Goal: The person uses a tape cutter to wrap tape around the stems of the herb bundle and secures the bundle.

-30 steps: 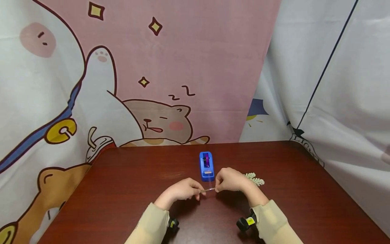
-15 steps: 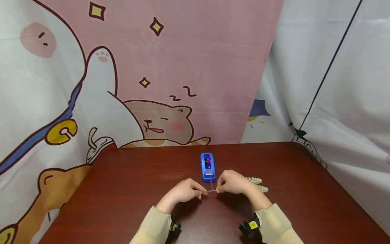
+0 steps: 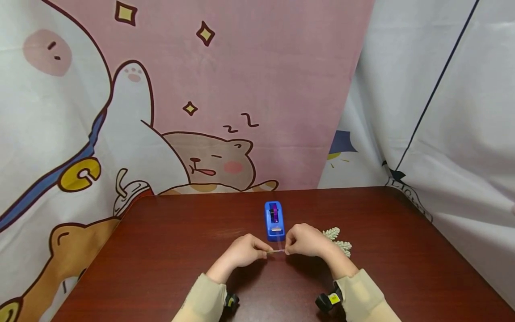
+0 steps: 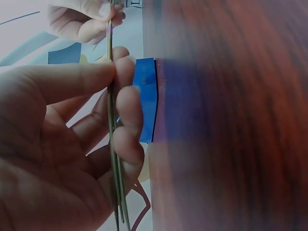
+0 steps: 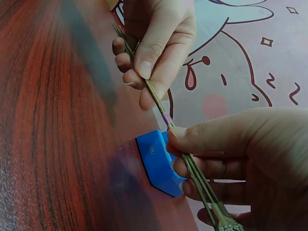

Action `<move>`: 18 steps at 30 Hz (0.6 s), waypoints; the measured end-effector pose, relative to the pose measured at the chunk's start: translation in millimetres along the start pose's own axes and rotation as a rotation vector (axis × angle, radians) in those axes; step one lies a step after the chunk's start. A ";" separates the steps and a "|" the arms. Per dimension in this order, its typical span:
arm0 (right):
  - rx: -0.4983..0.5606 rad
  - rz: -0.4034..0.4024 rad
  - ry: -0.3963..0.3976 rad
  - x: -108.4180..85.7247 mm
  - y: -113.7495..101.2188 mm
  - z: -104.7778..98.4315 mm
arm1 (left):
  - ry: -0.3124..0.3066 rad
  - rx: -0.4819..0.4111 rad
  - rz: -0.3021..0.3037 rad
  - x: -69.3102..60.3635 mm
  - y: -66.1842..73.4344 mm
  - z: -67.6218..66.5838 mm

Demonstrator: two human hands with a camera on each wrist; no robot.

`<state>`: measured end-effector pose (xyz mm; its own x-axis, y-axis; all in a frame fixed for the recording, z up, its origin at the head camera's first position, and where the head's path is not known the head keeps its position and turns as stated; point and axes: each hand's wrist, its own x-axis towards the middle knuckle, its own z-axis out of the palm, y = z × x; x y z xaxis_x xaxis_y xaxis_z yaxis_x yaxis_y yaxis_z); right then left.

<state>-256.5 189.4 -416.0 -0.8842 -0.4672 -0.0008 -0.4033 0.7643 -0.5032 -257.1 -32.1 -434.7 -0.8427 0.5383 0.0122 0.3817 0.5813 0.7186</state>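
A bundle of thin green flower stems (image 5: pixel 155 94) lies almost level between both hands. My left hand (image 3: pixel 245 250) pinches the bare ends between thumb and fingers. Close to the flower end, my right hand (image 3: pixel 307 240) pinches the same bundle. Pale green-white flower heads (image 3: pixel 342 246) stick out behind the right hand. Just beyond the hands stands a blue tape dispenser (image 3: pixel 275 235) with a purple roll. From its front edge a clear strip of tape (image 3: pixel 280 245) runs to the stems, and a purplish band (image 5: pixel 166 118) shows round them between the hands.
The dark red-brown wooden table (image 3: pixel 181 219) carries the dispenser. A cartoon-printed cloth (image 3: pixel 281 89) hangs behind it, and white cloth (image 3: pixel 442 134) hangs on the right. A black wrist camera (image 3: pixel 329 298) sits at the right cuff, another (image 3: pixel 231 300) at the left.
Both hands stay nearly in place, holding the stems. The flower heads have shifted and turned slightly behind the right hand. The left hand's lower fingers, visible below the stems earlier, are now tucked from the head view.
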 end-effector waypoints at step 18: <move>-0.079 -0.004 0.027 0.7 -0.6 4.5 | 0.064 0.053 0.029 0.1 -0.7 -0.5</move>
<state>-255.8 186.7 -419.6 -0.8880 -0.4592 0.0247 -0.4234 0.7954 -0.4338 -257.7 -32.9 -434.8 -0.8526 0.5167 0.0780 0.4248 0.5983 0.6794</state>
